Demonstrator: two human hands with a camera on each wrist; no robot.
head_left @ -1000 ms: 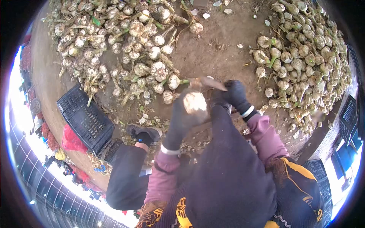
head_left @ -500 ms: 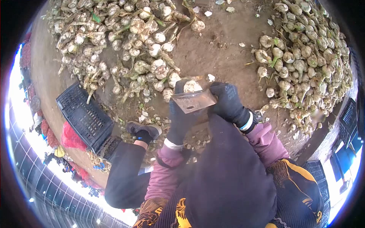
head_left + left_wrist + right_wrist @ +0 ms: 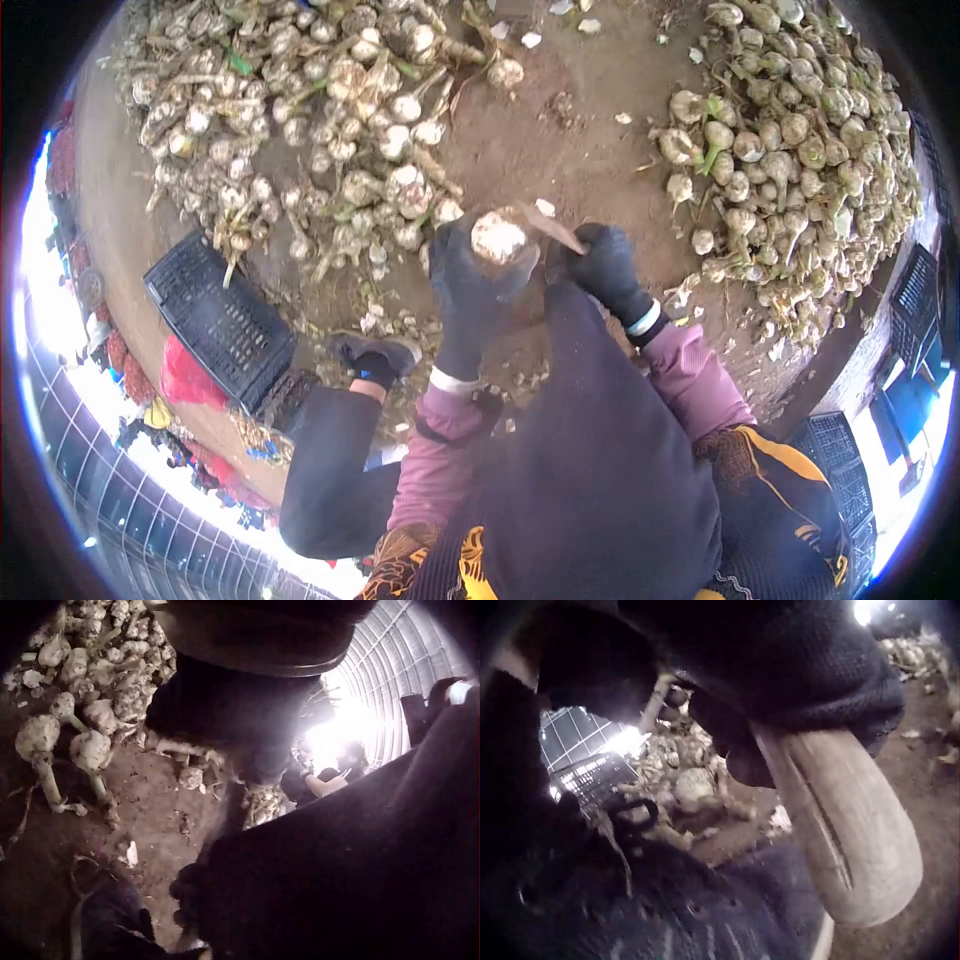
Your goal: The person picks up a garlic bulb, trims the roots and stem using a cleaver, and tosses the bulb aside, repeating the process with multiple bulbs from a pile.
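Observation:
My gloved left hand (image 3: 468, 290) holds a garlic bulb (image 3: 498, 237) with its pale, dirt-marked side facing up. In the gloved right hand (image 3: 606, 268) I grip a knife (image 3: 552, 229), its broad blade slanting toward the far right side of the bulb. The right wrist view shows the knife's rounded wooden handle (image 3: 855, 840) sticking out below the dark glove (image 3: 810, 682). Both hands are close together above my raised knee. Most of the left wrist view is dark, and the held bulb is hidden there.
A heap of garlic with stalks (image 3: 340, 120) lies at the far left, and a second pile of bulbs (image 3: 790, 150) at the right. A black plastic crate (image 3: 222, 318) stands left of my shoe (image 3: 385, 352). Peel scraps litter the dirt floor (image 3: 560, 120).
The blade lay broadside across the near side of the bulb half a second ago; now it is turned nearly edge-on at the bulb's far right. The left hand still holds the bulb.

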